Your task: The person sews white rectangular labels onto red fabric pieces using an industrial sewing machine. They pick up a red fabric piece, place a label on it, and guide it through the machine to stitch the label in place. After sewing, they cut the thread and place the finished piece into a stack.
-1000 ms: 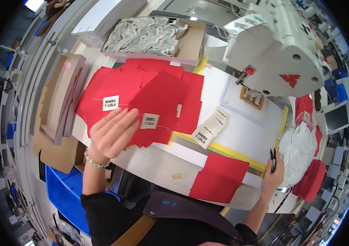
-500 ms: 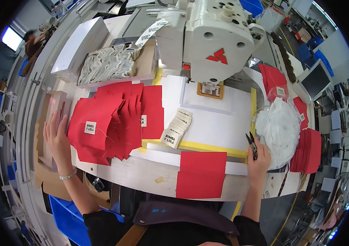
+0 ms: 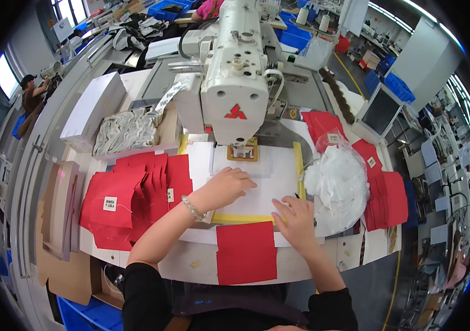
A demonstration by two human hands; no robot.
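From here I'd handle the red panel point(image 3: 246, 255), lower centre, flat by its edges, my left hand point(image 3: 226, 190) loosely bent, right hand point(image 3: 298, 219) part-spread, any hold unclear.

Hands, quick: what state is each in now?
Left hand: fingers loosely extended; cannot tell whether it holds anything.
Right hand: fingers spread, dark pointed tip showing beyond; grip cannot be told.

bright, even light | left window point(image 3: 6, 77) glaring | edges bent, darkened
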